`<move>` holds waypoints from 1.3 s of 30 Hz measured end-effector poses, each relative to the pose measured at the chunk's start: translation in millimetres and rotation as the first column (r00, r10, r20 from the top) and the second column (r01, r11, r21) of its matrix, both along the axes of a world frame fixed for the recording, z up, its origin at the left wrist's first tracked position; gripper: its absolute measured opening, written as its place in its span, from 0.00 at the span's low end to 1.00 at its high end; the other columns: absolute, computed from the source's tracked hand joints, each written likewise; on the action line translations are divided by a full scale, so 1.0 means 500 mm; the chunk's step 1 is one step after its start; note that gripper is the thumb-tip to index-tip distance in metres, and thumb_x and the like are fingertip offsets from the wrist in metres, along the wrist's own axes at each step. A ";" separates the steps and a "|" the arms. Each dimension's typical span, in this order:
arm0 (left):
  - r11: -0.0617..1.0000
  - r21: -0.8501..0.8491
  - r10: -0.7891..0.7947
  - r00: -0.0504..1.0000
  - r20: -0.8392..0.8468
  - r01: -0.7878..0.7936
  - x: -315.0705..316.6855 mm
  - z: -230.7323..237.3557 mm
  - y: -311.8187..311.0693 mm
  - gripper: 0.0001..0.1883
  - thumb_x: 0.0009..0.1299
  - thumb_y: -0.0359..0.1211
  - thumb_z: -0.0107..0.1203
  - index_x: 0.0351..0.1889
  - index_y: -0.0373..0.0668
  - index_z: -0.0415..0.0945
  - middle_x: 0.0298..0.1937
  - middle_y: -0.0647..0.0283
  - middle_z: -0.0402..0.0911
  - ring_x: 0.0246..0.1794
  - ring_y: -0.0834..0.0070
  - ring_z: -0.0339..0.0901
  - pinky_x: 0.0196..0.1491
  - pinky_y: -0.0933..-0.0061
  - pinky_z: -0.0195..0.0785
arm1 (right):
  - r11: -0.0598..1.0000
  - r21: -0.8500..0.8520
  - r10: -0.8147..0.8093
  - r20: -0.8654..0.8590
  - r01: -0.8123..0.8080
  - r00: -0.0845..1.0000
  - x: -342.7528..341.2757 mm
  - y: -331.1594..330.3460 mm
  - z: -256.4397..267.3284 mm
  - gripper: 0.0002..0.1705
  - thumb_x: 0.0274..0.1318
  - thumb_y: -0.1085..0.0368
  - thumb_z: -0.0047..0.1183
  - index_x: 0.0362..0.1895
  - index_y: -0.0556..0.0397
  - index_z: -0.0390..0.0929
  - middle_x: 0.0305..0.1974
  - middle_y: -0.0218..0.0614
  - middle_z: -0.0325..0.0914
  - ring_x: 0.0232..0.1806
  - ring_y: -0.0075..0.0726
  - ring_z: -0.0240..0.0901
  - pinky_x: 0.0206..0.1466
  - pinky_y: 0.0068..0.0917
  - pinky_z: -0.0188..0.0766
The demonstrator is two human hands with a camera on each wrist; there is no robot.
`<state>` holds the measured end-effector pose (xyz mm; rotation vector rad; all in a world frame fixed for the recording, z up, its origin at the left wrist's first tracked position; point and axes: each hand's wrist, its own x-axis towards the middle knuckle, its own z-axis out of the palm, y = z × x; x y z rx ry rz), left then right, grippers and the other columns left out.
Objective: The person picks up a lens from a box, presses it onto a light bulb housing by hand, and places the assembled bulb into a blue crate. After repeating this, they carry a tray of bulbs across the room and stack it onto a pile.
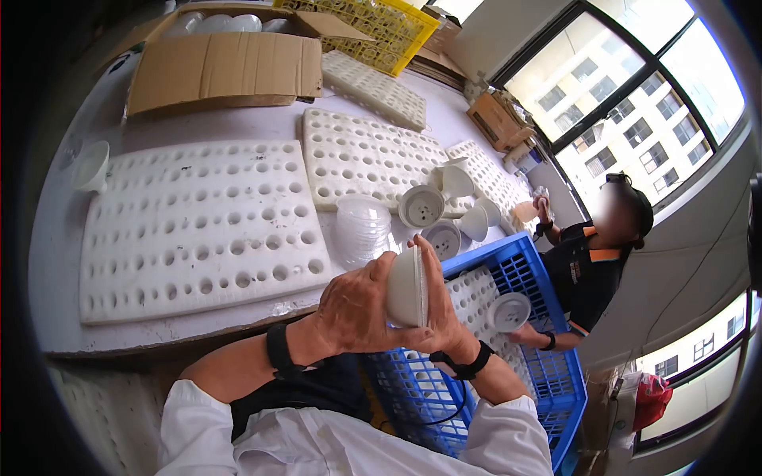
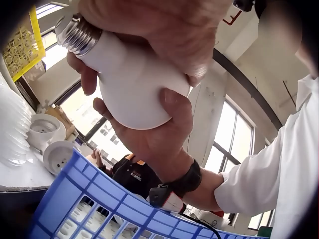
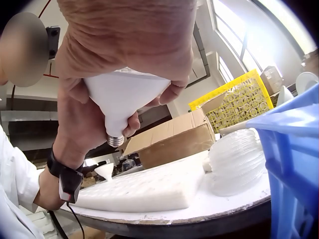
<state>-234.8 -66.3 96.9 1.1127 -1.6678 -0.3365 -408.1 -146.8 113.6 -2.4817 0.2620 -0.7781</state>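
Note:
Both hands hold one white bulb (image 1: 407, 287) over the table's front edge. Its threaded metal base (image 2: 79, 36) points up and left in the left wrist view, and down in the right wrist view. The left hand (image 1: 353, 305) has its fingers curled round the bulb's body. From the other side the right hand (image 1: 444, 309) grips the wide end between thumb and fingers. Just beyond the hands stands a stack of clear covers (image 1: 363, 226), with several white bulb housings (image 1: 421, 207) to its right.
White foam trays with holes (image 1: 198, 222) lie across the table. A blue crate (image 1: 559, 381) holding trays stands at the right, where another person (image 1: 591, 274) holds a white housing (image 1: 509, 312). Behind are a cardboard box (image 1: 226, 67) and a yellow crate (image 1: 381, 32).

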 end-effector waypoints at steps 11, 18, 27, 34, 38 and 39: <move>0.996 0.086 -0.011 0.997 -0.079 0.018 0.008 -0.019 0.005 0.50 0.44 0.54 0.63 0.57 0.28 0.57 0.33 0.44 0.79 0.33 0.52 0.80 0.38 0.61 0.76 | 0.999 -0.047 0.018 -0.019 -0.019 1.000 0.021 0.024 -0.008 0.61 0.36 0.51 0.61 0.71 0.57 0.41 0.69 0.61 0.36 0.72 0.62 0.35 0.71 0.48 0.41; 0.924 0.353 -0.103 0.986 -0.130 0.143 0.036 -0.042 -0.024 0.43 0.51 0.55 0.57 0.55 0.31 0.61 0.34 0.48 0.79 0.31 0.54 0.80 0.38 0.60 0.75 | 0.990 0.098 -0.086 -0.146 0.101 0.985 0.035 0.039 -0.025 0.66 0.34 0.58 0.65 0.71 0.57 0.32 0.70 0.60 0.33 0.73 0.62 0.30 0.72 0.46 0.37; 0.453 0.426 -0.169 0.544 -0.822 0.783 0.075 -0.045 -0.075 0.42 0.63 0.68 0.36 0.52 0.35 0.65 0.32 0.51 0.78 0.18 0.63 0.78 0.15 0.71 0.71 | 0.909 0.412 0.031 -0.232 0.069 0.972 0.021 0.002 0.006 0.60 0.33 0.64 0.67 0.71 0.54 0.44 0.72 0.52 0.37 0.74 0.51 0.32 0.72 0.41 0.37; 0.310 0.183 -0.006 0.195 -0.981 0.933 0.056 -0.053 -0.079 0.45 0.63 0.71 0.30 0.53 0.38 0.66 0.32 0.51 0.78 0.20 0.61 0.80 0.14 0.69 0.73 | 0.917 0.371 -0.086 -0.175 0.147 0.981 0.022 -0.004 0.008 0.50 0.34 0.65 0.67 0.66 0.55 0.58 0.67 0.53 0.52 0.70 0.50 0.50 0.69 0.37 0.48; 0.779 0.351 -0.031 0.592 -0.805 0.520 0.034 -0.084 -0.087 0.42 0.64 0.69 0.32 0.56 0.40 0.66 0.42 0.54 0.77 0.35 0.67 0.79 0.27 0.71 0.76 | 0.900 0.343 -0.226 -0.161 0.269 0.961 0.033 0.002 0.003 0.48 0.38 0.63 0.68 0.65 0.57 0.59 0.61 0.49 0.63 0.63 0.43 0.62 0.64 0.34 0.58; 0.901 0.281 -0.067 0.746 -0.663 0.331 0.034 -0.097 -0.091 0.41 0.65 0.69 0.34 0.57 0.41 0.66 0.45 0.54 0.76 0.39 0.68 0.78 0.32 0.71 0.75 | 0.936 0.185 -0.270 -0.173 0.301 0.947 0.036 0.000 0.003 0.48 0.39 0.63 0.69 0.66 0.56 0.58 0.59 0.44 0.67 0.60 0.38 0.65 0.62 0.32 0.61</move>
